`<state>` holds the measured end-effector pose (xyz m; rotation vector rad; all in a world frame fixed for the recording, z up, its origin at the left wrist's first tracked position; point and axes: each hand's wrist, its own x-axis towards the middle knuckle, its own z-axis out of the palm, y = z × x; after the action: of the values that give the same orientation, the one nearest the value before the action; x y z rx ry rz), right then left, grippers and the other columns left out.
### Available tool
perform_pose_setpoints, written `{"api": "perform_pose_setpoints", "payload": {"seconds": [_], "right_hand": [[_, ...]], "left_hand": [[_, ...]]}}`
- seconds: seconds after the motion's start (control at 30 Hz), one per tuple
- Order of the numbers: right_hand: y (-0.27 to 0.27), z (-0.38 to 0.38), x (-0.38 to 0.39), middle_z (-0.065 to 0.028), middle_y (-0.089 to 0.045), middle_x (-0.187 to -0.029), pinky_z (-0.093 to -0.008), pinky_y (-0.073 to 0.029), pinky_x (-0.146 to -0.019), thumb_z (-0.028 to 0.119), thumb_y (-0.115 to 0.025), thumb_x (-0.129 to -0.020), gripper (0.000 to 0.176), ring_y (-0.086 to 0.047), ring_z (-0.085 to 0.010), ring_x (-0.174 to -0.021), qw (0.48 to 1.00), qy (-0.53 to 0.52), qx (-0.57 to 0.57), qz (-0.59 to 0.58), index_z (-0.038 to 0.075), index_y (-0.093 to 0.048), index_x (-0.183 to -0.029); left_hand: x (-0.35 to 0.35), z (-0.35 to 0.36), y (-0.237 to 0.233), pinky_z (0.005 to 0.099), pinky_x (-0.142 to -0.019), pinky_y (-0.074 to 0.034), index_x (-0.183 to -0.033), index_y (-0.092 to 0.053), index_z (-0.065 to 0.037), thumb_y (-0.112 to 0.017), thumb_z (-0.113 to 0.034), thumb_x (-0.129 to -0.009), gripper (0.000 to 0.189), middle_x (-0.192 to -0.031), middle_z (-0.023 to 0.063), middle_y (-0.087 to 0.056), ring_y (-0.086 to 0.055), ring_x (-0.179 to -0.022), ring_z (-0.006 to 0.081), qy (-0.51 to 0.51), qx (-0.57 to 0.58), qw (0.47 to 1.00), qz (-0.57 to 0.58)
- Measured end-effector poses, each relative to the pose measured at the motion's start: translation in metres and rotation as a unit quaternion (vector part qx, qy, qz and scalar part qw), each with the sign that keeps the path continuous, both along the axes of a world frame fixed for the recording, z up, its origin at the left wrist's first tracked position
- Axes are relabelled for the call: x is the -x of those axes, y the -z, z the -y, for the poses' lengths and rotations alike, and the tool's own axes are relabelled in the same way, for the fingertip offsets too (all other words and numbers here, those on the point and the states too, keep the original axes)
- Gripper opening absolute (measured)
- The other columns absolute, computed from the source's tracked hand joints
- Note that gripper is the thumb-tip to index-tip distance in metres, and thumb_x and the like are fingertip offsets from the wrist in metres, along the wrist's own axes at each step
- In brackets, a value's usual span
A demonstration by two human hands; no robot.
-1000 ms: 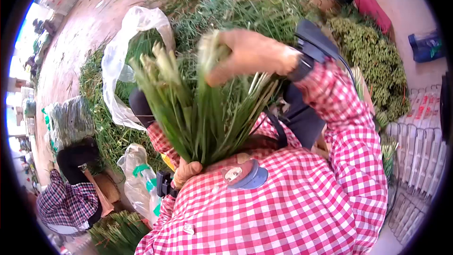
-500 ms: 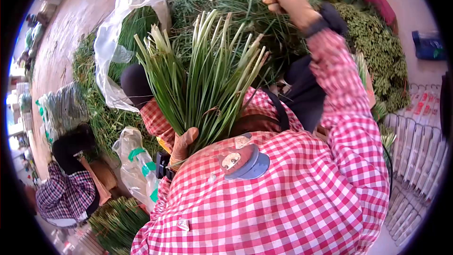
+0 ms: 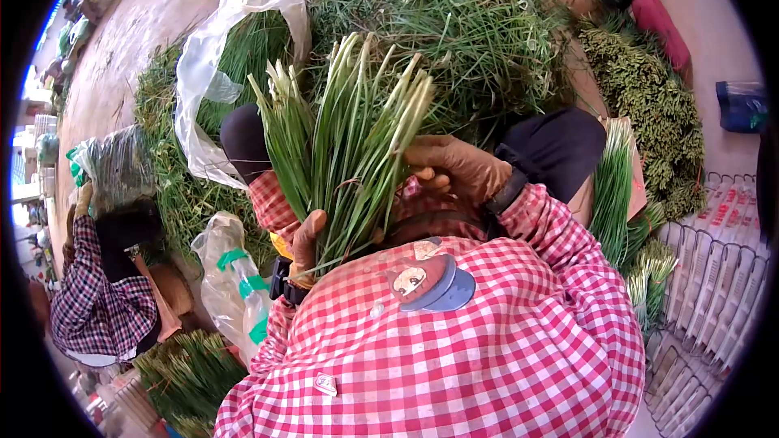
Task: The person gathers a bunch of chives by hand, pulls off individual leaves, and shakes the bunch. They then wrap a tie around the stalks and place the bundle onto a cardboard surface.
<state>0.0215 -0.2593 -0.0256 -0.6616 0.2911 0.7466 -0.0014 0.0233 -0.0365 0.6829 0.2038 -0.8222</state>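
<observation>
Left hand [image 3: 307,247] is closing around the lower, leafy part of the bunch [image 3: 341,130], thumb lying across the near side; right hand [image 3: 466,169] is hovering with fingers partly curled at the bunch's right edge, whether touching or holding any stalks I cannot tell. Largest first: the pink check shirt [image 3: 487,357] is filling the lower middle of the view. Beyond the knees, the loose green heap [image 3: 454,24] is spreading over the floor [image 3: 114,49]. At right, a pile of knobbly green stems [image 3: 641,97] is running along the wall side, and below it a wire rack [image 3: 722,276] is standing. At left, a co-worker [image 3: 105,304] in dark check is sitting, one hand reaching to a wrapped bundle [image 3: 118,170]. A clear bag [image 3: 191,89] is lying open beside the left knee, greens showing inside. The bunch is fanning out in front of the chest, pale ends pointing away from the body. A green sheaf [image 3: 613,195] is resting beside the right knee. Clear plastic with green tape [image 3: 219,276] is lying near the left wrist. A blue pack [image 3: 742,105] is sitting at far right. Smallest: a cap print [image 3: 450,288] and a pale tag [image 3: 326,384] are showing on the shirt.
</observation>
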Motion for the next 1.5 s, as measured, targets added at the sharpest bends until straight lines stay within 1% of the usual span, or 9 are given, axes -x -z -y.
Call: {"api": "perform_pose_setpoints", "payload": {"seconds": [0.33,0.5,0.6,0.8,0.93,1.1,1.23,1.33,1.5], "right_hand": [[-0.07,0.084,-0.016,0.0043,-0.047,-0.057,-0.0207,-0.032,-0.047,0.008,-0.045,-0.093,0.023,-0.038,-0.0083,-0.047,0.925,0.181,0.295,0.156,0.004,-0.067,-0.091],[-0.067,0.097,-0.02,-0.007,-0.066,-0.111,-0.0364,-0.049,-0.085,0.034,-0.066,-0.087,0.046,-0.061,-0.0155,-0.088,0.495,0.128,0.756,0.409,0.008,-0.058,-0.124],[-0.075,0.024,0.0,0.0021,-0.061,-0.122,-0.0515,-0.007,-0.116,0.038,-0.069,-0.083,0.041,-0.044,-0.0185,-0.126,0.467,-0.01,0.681,0.564,0.022,-0.062,-0.12],[-0.025,0.005,0.0,0.009,-0.063,-0.114,-0.0524,0.012,-0.111,0.031,-0.073,-0.079,0.02,-0.047,-0.0141,-0.123,0.632,-0.008,0.546,0.55,0.024,-0.069,-0.097],[-0.034,0.016,-0.001,0.003,-0.071,-0.093,-0.0509,-0.006,-0.115,0.032,-0.07,-0.084,0.017,-0.065,-0.0139,-0.097,0.757,0.032,0.506,0.413,0.018,-0.072,-0.094],[-0.029,0.072,-0.039,-0.0055,-0.068,-0.088,-0.0404,-0.048,-0.093,0.02,-0.061,-0.091,0.019,-0.063,-0.0154,-0.08,0.589,0.256,0.632,0.434,0.008,-0.066,-0.105],[-0.064,0.106,-0.055,-0.0044,-0.065,-0.106,-0.0348,-0.041,-0.099,0.018,-0.054,-0.095,0.046,-0.06,-0.0108,-0.103,0.106,0.093,0.938,0.317,0.011,-0.043,-0.139],[-0.098,0.046,-0.042,0.0012,-0.056,-0.125,-0.0526,-0.01,-0.114,0.026,-0.057,-0.092,0.038,-0.046,-0.0192,-0.125,0.246,0.031,0.811,0.53,0.023,-0.054,-0.13],[-0.058,0.022,-0.045,0.0015,-0.066,-0.094,-0.0663,0.003,-0.11,0.036,-0.057,-0.09,0.018,-0.055,-0.0186,-0.113,0.432,-0.132,0.669,0.59,0.022,-0.066,-0.097]], "left_hand": [[0.001,0.002,-0.007,0.0493,-0.093,-0.05,-0.142,-0.032,-0.002,-0.062,-0.032,-0.086,0.07,-0.128,0.0244,-0.053,-0.06,-0.106,0.04,-0.004,0.023,1.0,-0.007],[0.001,0.002,0.008,0.0596,-0.096,-0.045,-0.145,-0.026,-0.003,-0.059,-0.034,-0.087,0.074,-0.135,0.0287,-0.044,-0.056,-0.11,0.0474,0.003,0.129,0.992,-0.011],[0.003,0.004,0.009,0.0623,-0.096,-0.044,-0.145,-0.025,-0.002,-0.058,-0.036,-0.087,0.075,-0.137,0.0288,-0.042,-0.056,-0.11,0.0461,0.008,0.123,0.992,0.007],[0.002,0.003,0.004,0.0613,-0.096,-0.044,-0.145,-0.026,-0.001,-0.057,-0.037,-0.087,0.075,-0.136,0.029,-0.043,-0.057,-0.11,0.0456,0.003,0.083,0.997,0.003],[-0.002,0.002,0.005,0.0606,-0.096,-0.045,-0.144,-0.026,0.0,-0.057,-0.037,-0.087,0.075,-0.136,0.029,-0.043,-0.057,-0.11,0.0453,0.003,0.071,0.997,0.002],[-0.001,0.002,0.005,0.0597,-0.096,-0.045,-0.144,-0.026,0.001,-0.056,-0.037,-0.087,0.075,-0.135,0.0291,-0.044,-0.057,-0.11,0.0449,0.006,0.058,0.998,0.002],[-0.002,0.003,0.005,0.0591,-0.096,-0.045,-0.144,-0.027,0.001,-0.056,-0.038,-0.087,0.075,-0.135,0.0292,-0.044,-0.057,-0.11,0.0446,0.005,0.05,0.999,-0.001],[-0.005,0.004,0.006,0.0586,-0.095,-0.046,-0.144,-0.027,0.002,-0.055,-0.038,-0.087,0.075,-0.135,0.0293,-0.044,-0.057,-0.11,0.0443,0.004,0.048,0.999,0.002],[0.0,0.002,0.003,0.0577,-0.095,-0.046,-0.143,-0.027,0.002,-0.055,-0.038,-0.087,0.075,-0.134,0.0294,-0.045,-0.057,-0.11,0.0439,-0.001,0.033,0.999,-0.003]]}}
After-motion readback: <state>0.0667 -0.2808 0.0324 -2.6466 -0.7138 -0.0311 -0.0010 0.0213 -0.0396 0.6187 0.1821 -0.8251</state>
